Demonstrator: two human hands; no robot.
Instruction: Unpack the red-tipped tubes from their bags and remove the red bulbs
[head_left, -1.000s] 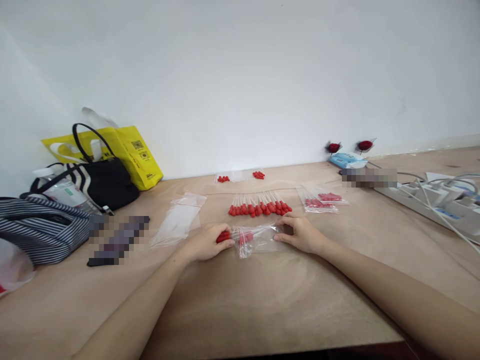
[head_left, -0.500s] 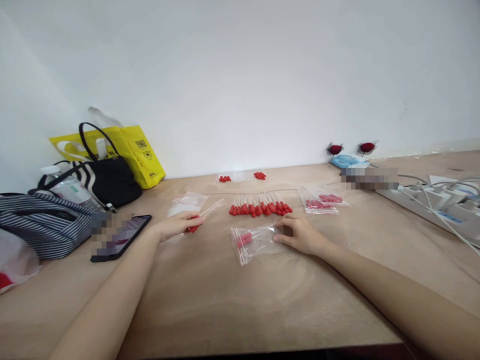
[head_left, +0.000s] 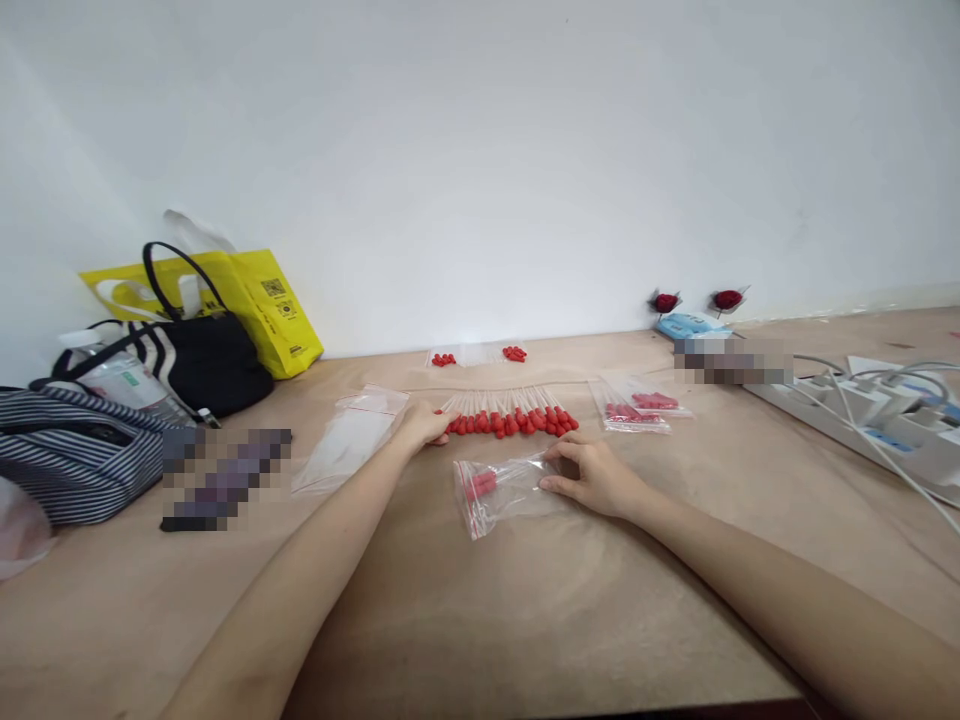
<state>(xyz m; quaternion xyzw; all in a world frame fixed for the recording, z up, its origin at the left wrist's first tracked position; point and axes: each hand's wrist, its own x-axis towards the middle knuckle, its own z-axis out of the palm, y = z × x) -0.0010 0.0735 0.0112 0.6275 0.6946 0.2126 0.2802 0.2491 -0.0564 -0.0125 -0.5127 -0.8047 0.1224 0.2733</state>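
Note:
At the left end of a row of red-tipped white sticks [head_left: 517,422], my left hand [head_left: 424,428] is closed, with red heads at its fingertips. Its fingers partly hide which sticks it grips. My right hand [head_left: 596,478] pinches the right end of a clear zip bag [head_left: 517,492], thumb below and fingers above. Inside that bag, near its red-lined zip edge on the left, lie a few red-headed sticks [head_left: 481,485]. Flat clear zip bags [head_left: 352,440] lie beside my left forearm.
Filled bags [head_left: 641,405] lie right of the row, and more red heads [head_left: 443,360] near the wall. A yellow bag [head_left: 281,320], black handbag [head_left: 225,360] and striped pouch [head_left: 82,455] crowd the left. Power strips [head_left: 892,410] with cables and two dark red roses [head_left: 666,302] are at right.
My left hand has moved right with its red-tipped sticks, from beside the flat bags to the row's left end. My right hand stays on the zip bag. The view has shifted slightly.

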